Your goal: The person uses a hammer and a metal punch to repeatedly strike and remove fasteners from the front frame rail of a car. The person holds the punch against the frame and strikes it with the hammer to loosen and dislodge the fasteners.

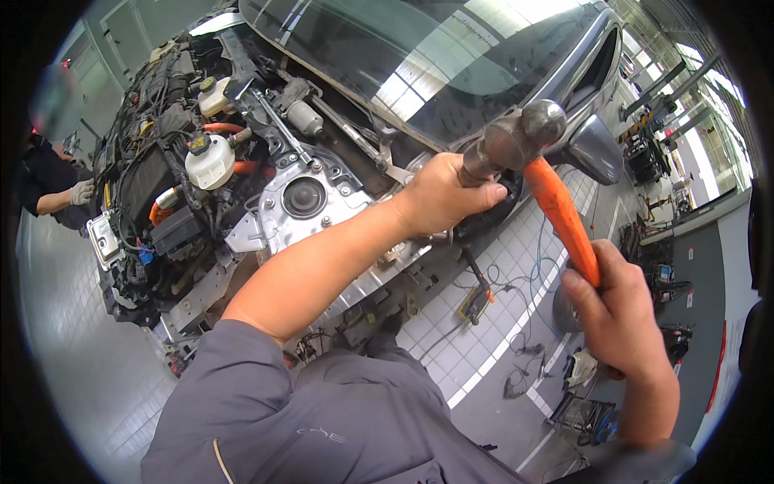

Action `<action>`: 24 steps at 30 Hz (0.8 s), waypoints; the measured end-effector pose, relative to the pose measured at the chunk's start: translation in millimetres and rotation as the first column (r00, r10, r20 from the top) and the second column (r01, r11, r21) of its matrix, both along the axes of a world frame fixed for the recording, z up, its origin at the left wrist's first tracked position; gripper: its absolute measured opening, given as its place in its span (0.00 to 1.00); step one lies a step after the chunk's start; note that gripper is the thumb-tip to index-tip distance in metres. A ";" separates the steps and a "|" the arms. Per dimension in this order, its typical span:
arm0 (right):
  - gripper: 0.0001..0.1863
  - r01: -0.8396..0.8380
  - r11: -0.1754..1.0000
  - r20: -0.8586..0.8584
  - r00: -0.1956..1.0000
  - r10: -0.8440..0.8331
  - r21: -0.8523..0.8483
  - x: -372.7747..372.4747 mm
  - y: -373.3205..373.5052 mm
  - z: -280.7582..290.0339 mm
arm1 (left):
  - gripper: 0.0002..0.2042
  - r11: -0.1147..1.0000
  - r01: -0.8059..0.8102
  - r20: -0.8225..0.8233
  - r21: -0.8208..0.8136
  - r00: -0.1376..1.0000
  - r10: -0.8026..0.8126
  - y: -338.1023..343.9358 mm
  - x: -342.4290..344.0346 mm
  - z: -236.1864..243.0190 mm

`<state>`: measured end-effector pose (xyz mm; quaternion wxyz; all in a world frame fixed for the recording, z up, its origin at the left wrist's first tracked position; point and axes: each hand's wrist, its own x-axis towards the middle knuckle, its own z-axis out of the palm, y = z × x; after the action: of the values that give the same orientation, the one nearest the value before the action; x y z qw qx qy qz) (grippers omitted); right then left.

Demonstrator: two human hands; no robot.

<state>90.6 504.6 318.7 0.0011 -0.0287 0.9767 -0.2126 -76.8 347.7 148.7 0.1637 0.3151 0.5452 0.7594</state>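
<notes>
My right hand (617,310) is wrapped round the orange handle of a ball-peen hammer (555,206). The hammer's dark metal head is raised over the car's near front corner, its flat face overlapping my left hand (443,198). That left hand is closed in a fist, thumb pointing right, beside the base of the windscreen; whatever its fingers hold is hidden. Below my left forearm lies a silver strut tower (270,214) with a round dark centre and bolts about it. A long-handled metal tool (282,129) rests across the engine bay above the tower.
A white fluid reservoir (211,165) and orange cables (157,214) sit in the exposed engine bay. The windscreen (419,56) and wing mirror (597,149) are close by. Leads and a yellow-black device (473,305) lie on the tiled floor. A gloved co-worker (52,181) stands far left.
</notes>
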 end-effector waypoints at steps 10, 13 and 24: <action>0.10 -0.212 0.970 -0.549 0.828 0.112 -0.121 16.2 15.9 45.2 | 0.13 0.999 -0.034 -0.161 -0.023 0.986 0.030 -5.6 -5.5 -0.2; 0.10 -0.093 0.890 -0.318 0.913 0.255 0.447 8.2 4.6 10.9 | 0.12 0.999 0.019 -0.081 0.033 0.997 -0.016 -1.6 -0.5 2.6; 0.10 -0.072 0.989 -0.447 0.886 0.124 0.132 8.8 11.4 12.9 | 0.11 0.999 -0.001 -0.079 0.037 0.997 0.003 -4.5 -14.3 -10.7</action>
<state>99.4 516.0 331.6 -0.2144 -0.1265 0.9576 -0.1449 -91.2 343.2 137.9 0.1354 0.3473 0.5373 0.7565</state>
